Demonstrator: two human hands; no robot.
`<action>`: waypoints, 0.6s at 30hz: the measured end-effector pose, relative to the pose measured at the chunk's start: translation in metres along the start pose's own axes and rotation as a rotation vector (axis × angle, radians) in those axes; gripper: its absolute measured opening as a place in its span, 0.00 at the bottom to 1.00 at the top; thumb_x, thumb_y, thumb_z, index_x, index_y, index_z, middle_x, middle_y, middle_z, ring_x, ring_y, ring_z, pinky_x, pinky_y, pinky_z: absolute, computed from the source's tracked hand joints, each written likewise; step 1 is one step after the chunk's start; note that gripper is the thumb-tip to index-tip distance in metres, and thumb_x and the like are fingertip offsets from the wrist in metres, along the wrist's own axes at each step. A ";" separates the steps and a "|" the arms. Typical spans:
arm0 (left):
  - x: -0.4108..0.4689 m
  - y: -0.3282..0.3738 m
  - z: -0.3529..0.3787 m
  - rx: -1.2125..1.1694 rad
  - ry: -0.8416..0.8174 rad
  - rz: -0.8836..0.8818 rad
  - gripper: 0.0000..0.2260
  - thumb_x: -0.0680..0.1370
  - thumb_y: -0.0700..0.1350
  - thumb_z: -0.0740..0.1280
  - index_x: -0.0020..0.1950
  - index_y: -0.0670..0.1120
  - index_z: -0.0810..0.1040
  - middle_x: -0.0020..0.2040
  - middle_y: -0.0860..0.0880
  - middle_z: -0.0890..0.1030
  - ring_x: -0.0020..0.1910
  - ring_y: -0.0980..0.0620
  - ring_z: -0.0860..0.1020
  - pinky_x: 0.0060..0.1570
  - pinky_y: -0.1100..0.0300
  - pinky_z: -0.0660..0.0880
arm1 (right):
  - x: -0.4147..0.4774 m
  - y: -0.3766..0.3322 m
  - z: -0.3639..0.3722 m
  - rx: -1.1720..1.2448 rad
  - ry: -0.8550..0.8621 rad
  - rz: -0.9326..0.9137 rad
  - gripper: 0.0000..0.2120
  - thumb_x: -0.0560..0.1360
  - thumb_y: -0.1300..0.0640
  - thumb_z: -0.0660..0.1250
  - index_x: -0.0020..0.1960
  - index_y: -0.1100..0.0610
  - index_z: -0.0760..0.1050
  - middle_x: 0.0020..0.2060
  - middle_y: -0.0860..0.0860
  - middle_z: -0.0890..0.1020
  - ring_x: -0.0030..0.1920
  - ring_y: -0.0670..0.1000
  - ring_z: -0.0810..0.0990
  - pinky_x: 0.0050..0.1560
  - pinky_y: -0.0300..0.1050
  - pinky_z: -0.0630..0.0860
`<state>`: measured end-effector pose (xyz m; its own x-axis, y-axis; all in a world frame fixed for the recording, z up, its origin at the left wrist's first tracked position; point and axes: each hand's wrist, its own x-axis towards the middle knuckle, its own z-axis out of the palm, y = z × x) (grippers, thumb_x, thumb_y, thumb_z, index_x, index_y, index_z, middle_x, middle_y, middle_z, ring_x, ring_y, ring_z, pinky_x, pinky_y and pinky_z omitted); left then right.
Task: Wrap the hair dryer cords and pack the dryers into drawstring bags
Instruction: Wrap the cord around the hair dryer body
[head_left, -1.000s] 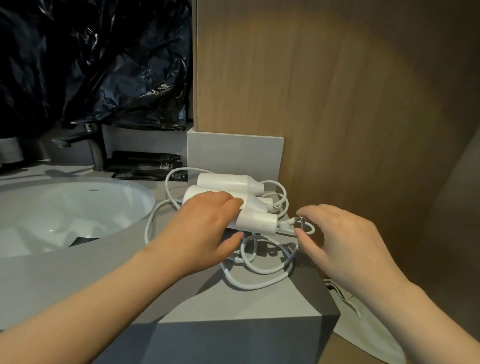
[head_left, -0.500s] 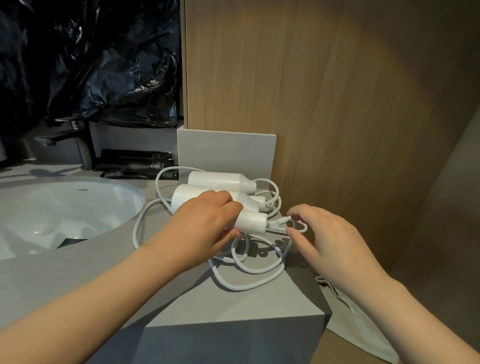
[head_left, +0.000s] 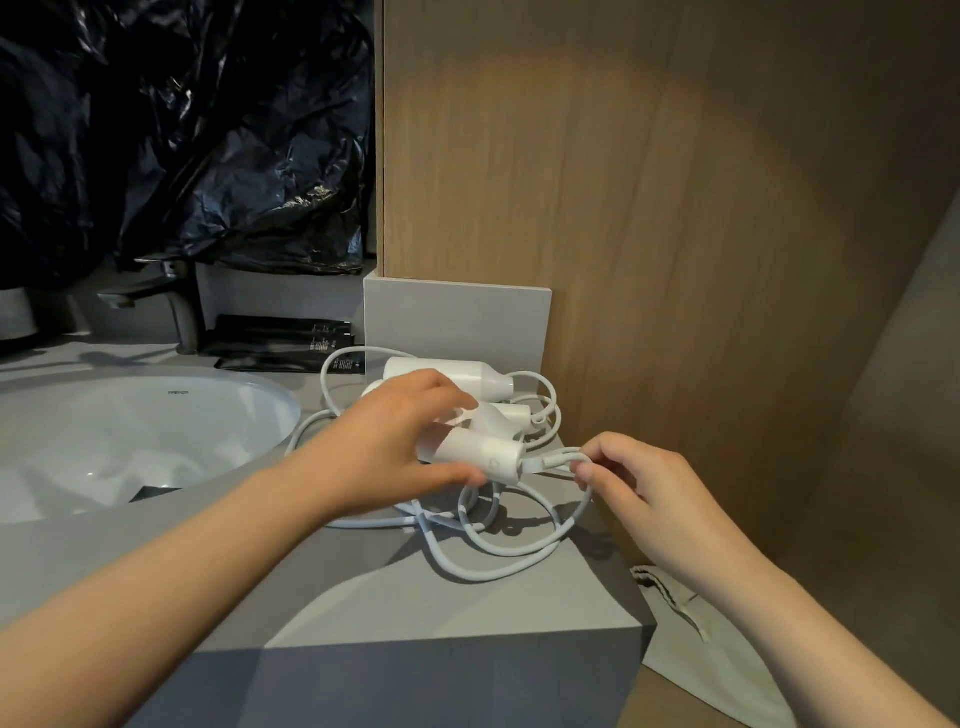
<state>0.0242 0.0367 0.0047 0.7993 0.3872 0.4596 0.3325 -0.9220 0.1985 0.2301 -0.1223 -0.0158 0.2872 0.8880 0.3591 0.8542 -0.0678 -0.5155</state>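
Left hand (head_left: 384, 447) grips hair dryer (head_left: 480, 457) lying crosswise, cord end rightward.

The left hand (head_left: 387, 447) curls in a grip; the right hand (head_left: 641, 486) apparently pinches.

The hair dryers (head_left: 478, 457) and cords (head_left: 556, 460) are showing white, the tabletop (head_left: 467, 608) grey, the panel (head_left: 675, 260) tan wood-grain, the plastic sheeting (head_left: 208, 156) glossy black.

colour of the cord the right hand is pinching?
White. The cord in the right hand matches the dryer. Head view shows it.
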 end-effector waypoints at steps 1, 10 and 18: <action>0.004 -0.004 -0.002 -0.009 -0.026 0.000 0.35 0.64 0.71 0.65 0.66 0.53 0.74 0.61 0.55 0.74 0.59 0.56 0.72 0.56 0.63 0.69 | -0.001 0.001 -0.001 0.050 -0.004 0.014 0.07 0.79 0.48 0.61 0.44 0.44 0.76 0.40 0.43 0.80 0.44 0.43 0.78 0.44 0.42 0.79; 0.024 -0.014 0.005 0.229 -0.198 0.036 0.38 0.66 0.72 0.63 0.71 0.54 0.68 0.63 0.53 0.77 0.62 0.50 0.73 0.58 0.54 0.72 | -0.003 0.002 0.003 0.404 0.092 0.143 0.09 0.79 0.52 0.61 0.43 0.51 0.78 0.32 0.47 0.79 0.37 0.44 0.80 0.37 0.33 0.77; 0.029 -0.010 -0.001 0.110 0.065 -0.019 0.26 0.70 0.70 0.61 0.54 0.50 0.77 0.46 0.52 0.81 0.44 0.49 0.77 0.41 0.55 0.72 | 0.018 -0.011 -0.004 0.689 0.280 0.106 0.07 0.80 0.56 0.60 0.51 0.50 0.78 0.34 0.46 0.80 0.34 0.44 0.79 0.36 0.34 0.78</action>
<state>0.0432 0.0573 0.0166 0.7592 0.4008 0.5129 0.4031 -0.9082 0.1131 0.2274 -0.1074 -0.0004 0.5310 0.7373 0.4177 0.3778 0.2353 -0.8955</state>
